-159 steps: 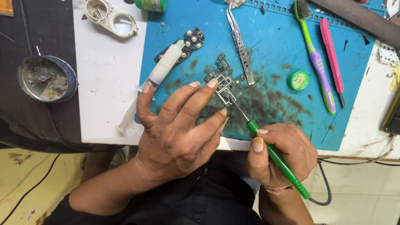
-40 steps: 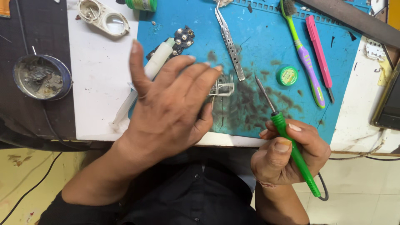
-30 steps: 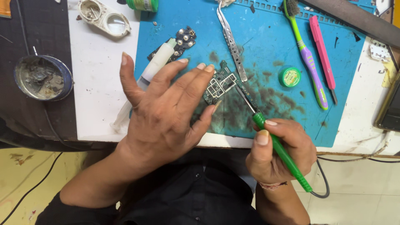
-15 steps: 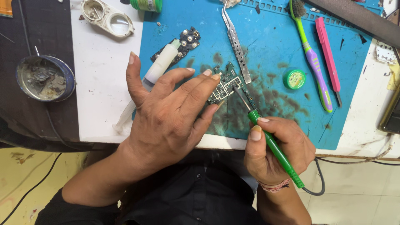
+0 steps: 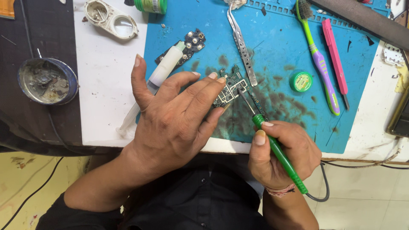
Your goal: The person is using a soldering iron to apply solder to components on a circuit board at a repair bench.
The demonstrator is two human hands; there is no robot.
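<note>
1. Green-handled soldering iron (image 5: 277, 153) sits clenched in the right hand (image 5: 281, 155), pen-fashion; its metal tip touches the small circuit board (image 5: 232, 87) just beyond that hand's fingertips.
2. Fingertips of the left hand (image 5: 172, 117) press on the board's near edge, palm down, fingers spread, holding it flat on the blue mat (image 5: 272, 51); the hand hides the board's lower left part.
3. Under the left thumb and forefinger runs a white syringe (image 5: 164, 70), its middle covered by the hand; its far end lies on a dark second board (image 5: 187, 47).
4. Beyond the board lie steel tweezers (image 5: 240, 42). Right of them sits a small round green tin (image 5: 301, 81) with a pale label; its print is too small to make out.
5. Farther right lie a green-and-purple brush (image 5: 317, 57) and a pink pry tool (image 5: 334, 57).
6. Well left of the left hand, a round tin (image 5: 47, 81) holds grey residue.
7. A green spool (image 5: 151, 5) is cut off by the top edge.
</note>
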